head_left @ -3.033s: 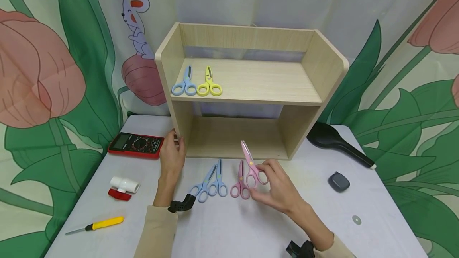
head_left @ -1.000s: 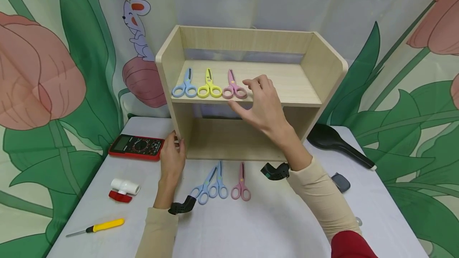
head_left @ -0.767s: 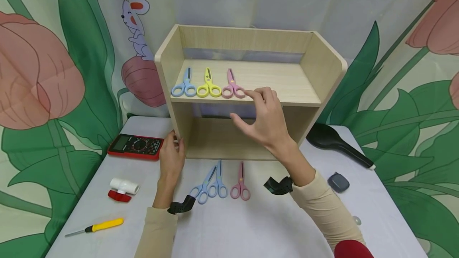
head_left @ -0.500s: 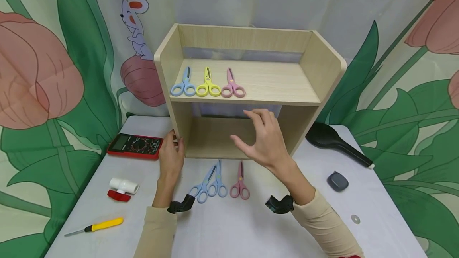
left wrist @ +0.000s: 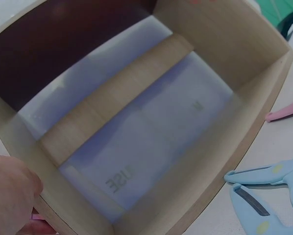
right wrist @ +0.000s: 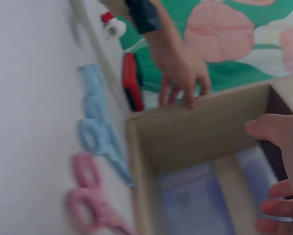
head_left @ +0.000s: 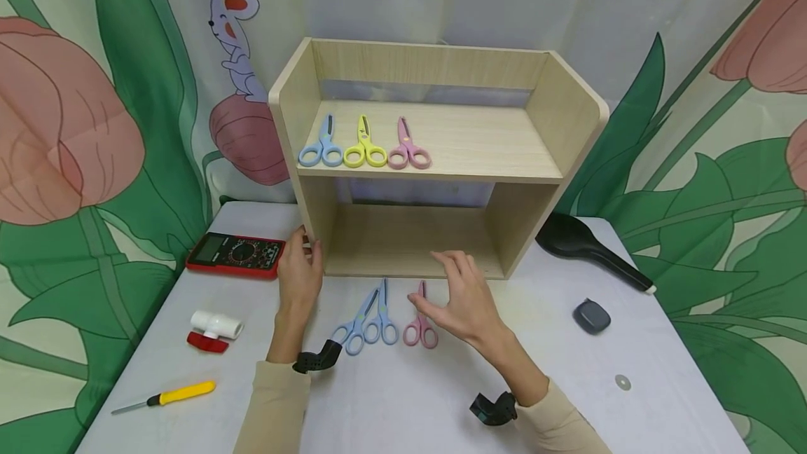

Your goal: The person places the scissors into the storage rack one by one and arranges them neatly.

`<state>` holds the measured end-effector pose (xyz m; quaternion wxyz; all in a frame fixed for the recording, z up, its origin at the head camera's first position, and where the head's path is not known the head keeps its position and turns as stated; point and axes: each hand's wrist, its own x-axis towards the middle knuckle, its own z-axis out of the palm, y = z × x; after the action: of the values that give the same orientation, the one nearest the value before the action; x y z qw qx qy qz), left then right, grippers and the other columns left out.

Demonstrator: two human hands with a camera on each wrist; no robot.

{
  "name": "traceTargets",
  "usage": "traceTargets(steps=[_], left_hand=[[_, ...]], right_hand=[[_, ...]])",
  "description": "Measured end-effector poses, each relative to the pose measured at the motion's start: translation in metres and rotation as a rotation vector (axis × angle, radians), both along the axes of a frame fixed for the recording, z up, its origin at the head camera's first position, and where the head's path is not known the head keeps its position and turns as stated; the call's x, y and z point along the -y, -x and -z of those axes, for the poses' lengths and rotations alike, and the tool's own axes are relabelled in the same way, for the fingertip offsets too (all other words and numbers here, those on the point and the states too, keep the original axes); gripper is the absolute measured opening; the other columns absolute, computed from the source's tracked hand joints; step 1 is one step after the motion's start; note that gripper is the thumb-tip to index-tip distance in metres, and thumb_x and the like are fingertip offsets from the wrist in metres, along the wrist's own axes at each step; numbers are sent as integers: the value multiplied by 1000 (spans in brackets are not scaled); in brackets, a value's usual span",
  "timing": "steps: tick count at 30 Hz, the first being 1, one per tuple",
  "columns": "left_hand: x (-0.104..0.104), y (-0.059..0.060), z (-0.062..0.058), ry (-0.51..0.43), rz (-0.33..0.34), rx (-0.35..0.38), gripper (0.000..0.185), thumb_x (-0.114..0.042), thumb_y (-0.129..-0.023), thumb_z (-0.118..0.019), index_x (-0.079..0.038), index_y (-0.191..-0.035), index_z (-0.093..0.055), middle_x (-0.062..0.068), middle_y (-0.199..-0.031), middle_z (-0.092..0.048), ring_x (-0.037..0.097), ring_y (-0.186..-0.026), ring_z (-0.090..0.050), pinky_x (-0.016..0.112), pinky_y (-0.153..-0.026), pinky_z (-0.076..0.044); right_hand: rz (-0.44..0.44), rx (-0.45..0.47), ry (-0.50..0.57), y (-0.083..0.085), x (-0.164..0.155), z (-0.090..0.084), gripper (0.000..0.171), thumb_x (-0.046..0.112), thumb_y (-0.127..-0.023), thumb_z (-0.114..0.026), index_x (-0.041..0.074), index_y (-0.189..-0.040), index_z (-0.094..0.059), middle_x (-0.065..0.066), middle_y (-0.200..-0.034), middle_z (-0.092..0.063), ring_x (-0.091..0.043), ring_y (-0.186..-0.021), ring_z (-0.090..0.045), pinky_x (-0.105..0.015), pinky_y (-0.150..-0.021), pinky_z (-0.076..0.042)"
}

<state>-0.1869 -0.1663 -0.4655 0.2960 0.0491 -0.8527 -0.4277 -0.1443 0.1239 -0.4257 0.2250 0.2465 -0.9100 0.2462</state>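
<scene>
My left hand (head_left: 299, 275) rests with its fingers at the outer side of the wooden shelf's (head_left: 466, 177) left panel; it holds no loose thing. My right hand (head_left: 469, 300) hovers in front of the shelf, thumb and fingers spread apart, nothing between them. Close to its thumb, pink scissors (head_left: 421, 322) lie on the table. To their left lie two blue scissors, one slanted (head_left: 356, 324) and one nearly straight (head_left: 382, 314). On the upper board stand in a row blue scissors (head_left: 325, 142), yellow scissors (head_left: 364, 140) and pink scissors (head_left: 406, 142), handles toward the front.
A multimeter (head_left: 236, 254) lies left of the shelf. Nearer are a white pipe valve (head_left: 217, 326) with a red handle and a yellow-handled screwdriver (head_left: 183, 393). On the right lie a black spoon (head_left: 586, 244), a grey rounded block (head_left: 591, 316) and a small disc (head_left: 623, 382).
One pair of pink scissors went from my right hand onto the upper board, beside the yellow pair. My right hand has since come down toward the table. The left hand stays at the panel.
</scene>
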Motion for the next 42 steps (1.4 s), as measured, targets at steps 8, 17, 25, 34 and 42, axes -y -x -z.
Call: traceTargets(steps=[8, 17, 25, 34, 42], left_hand=[[-1, 2, -5, -2, 11, -13, 38, -11, -98, -63, 2, -132, -53, 26, -117, -63, 38, -94, -69, 51, -78, -62], [0, 1, -7, -3, 6, -5, 38, -10, -98, -63, 3, -132, -53, 26, -117, -63, 39, -95, -69, 52, -79, -62], [-1, 0, -7, -14, 7, 15, 38, -12, -99, -62, 2, -133, -53, 26, -119, -63, 38, -96, -69, 52, -80, -62], [0, 0, -4, -10, 8, -2, 39, -13, -98, -62, 1, -134, -53, 25, -119, -63, 38, -96, -69, 51, -80, -62], [-1, -1, -2, -12, 8, -9, 38, -14, -99, -62, 1, -133, -53, 25, -118, -63, 38, -95, -70, 50, -78, -63]], right_hand=[[46, 117, -24, -10, -2, 39, 79, 53, -72, -83, 2, -127, -61, -11, -118, -62, -29, -113, -59, -46, -91, -54], [126, 292, -151, -15, 7, 62, 87, 68, -66, -79, -2, -114, -67, -14, -105, -64, -28, -92, -61, -44, -77, -56], [129, 296, -279, -20, 11, 73, 75, 68, -62, -82, 2, -94, -66, -6, -86, -58, -19, -76, -53, -36, -62, -49], [133, 252, -264, -21, 10, 73, 50, 48, -71, -80, 2, -84, -64, -3, -74, -49, -12, -61, -44, -28, -49, -44], [152, 358, -231, -25, 7, 64, 37, 38, -75, -75, 5, -77, -57, -6, -78, -44, -14, -57, -42, -27, -47, -39]])
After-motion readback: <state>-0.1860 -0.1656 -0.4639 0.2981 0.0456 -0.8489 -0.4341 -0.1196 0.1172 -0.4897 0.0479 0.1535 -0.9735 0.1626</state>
